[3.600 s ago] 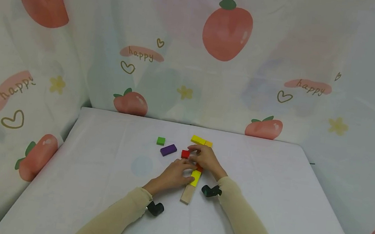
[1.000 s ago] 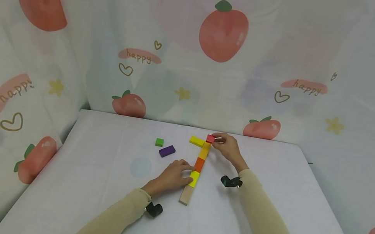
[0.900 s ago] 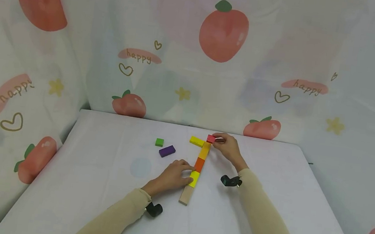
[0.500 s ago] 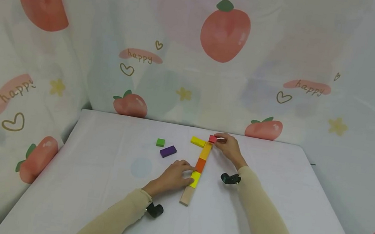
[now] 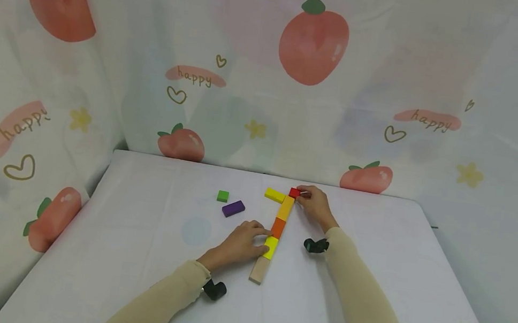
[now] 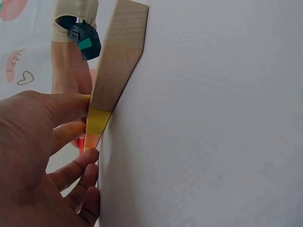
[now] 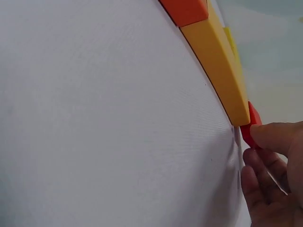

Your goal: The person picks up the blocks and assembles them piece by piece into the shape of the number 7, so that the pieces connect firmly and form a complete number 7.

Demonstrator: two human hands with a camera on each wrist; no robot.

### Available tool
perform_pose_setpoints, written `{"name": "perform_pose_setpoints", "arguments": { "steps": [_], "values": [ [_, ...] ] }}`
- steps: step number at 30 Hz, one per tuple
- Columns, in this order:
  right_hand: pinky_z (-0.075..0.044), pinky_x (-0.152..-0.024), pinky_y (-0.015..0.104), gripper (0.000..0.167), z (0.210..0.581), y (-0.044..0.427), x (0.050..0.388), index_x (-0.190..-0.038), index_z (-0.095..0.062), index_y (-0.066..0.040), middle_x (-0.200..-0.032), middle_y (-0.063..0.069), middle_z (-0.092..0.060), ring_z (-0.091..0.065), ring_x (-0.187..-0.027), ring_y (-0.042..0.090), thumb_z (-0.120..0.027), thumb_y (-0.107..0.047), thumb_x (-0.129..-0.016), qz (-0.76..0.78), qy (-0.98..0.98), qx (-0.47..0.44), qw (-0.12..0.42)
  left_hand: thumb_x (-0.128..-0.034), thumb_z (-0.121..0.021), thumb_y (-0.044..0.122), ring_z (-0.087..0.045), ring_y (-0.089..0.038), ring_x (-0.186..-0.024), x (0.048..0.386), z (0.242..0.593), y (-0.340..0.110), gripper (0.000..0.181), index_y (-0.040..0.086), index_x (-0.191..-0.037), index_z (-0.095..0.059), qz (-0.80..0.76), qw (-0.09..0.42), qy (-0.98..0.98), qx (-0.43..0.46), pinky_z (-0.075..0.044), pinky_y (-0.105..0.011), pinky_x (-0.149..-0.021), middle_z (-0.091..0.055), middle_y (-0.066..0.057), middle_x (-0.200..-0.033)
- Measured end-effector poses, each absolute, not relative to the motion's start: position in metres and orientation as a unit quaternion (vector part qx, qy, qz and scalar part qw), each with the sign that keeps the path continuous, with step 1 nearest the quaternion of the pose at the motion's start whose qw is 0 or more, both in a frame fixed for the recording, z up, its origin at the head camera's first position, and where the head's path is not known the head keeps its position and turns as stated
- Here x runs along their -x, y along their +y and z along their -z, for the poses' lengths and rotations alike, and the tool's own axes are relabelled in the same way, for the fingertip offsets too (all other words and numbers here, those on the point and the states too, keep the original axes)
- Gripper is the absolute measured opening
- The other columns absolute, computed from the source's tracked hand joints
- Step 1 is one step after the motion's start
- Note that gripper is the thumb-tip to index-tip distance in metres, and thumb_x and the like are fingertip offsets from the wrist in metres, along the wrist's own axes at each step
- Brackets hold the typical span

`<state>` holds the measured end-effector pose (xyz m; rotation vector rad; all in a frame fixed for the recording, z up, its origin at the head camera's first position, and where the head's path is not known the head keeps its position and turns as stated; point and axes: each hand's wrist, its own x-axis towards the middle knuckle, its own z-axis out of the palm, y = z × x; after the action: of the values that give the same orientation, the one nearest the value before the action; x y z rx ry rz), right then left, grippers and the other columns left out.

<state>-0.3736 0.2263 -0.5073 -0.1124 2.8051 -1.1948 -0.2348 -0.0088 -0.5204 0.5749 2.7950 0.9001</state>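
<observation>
A row of wooden blocks runs away from me in the head view: a plain wood block (image 5: 259,270), a yellow block (image 5: 270,247), an orange block (image 5: 278,228) and an amber block (image 5: 285,208). My left hand (image 5: 240,244) touches the row's left side, thumb at the yellow block and a fingertip by the orange one. At the far end, my right hand (image 5: 315,205) pinches a small red block (image 5: 294,193) between thumb and fingers. The right wrist view shows that red block (image 7: 251,126) right by the amber block's end (image 7: 218,66).
Left of the row's far end lies another yellow block (image 5: 275,195), close to the amber one. A purple block (image 5: 233,208) and a small green block (image 5: 223,196) lie farther left on the white table (image 5: 143,233). A patterned cloth (image 5: 255,32) stands behind.
The red block has gone from left of the row to its far end, carried by my right hand. Over the last second it has shifted slightly right and down. My left hand has stayed put.
</observation>
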Motion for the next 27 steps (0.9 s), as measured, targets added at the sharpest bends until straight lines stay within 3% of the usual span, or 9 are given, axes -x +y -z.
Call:
{"name": "perform_pose_setpoints", "arguments": {
  "steps": [8,27],
  "values": [
    [-0.045,-0.107,0.047,0.042,0.5091,0.2275,0.3713,-0.14,-0.053,-0.01,-0.134,0.017,-0.056,-0.052,-0.12,0.034,-0.056,-0.015,-0.099,0.369,0.927,0.038,0.061,-0.0919,-0.068,0.035,-0.05,-0.019,-0.118,0.2327,0.52,-0.0076,0.042,0.029,-0.133,-0.062,-0.297,0.082,0.932,-0.189,-0.046,-0.038,-0.101,-0.057,0.001,-0.13],
    [-0.048,-0.104,0.045,0.038,0.5104,0.2276,0.3762,-0.137,-0.056,-0.011,-0.132,0.015,-0.058,-0.053,-0.115,0.032,-0.054,-0.02,-0.1,0.378,0.923,0.037,0.058,-0.0921,-0.068,0.033,-0.05,-0.019,-0.117,0.2349,0.5193,-0.0089,0.042,0.029,-0.133,-0.062,-0.305,0.079,0.93,-0.188,-0.046,-0.037,-0.101,-0.057,0.0,-0.13]
  ]
}}
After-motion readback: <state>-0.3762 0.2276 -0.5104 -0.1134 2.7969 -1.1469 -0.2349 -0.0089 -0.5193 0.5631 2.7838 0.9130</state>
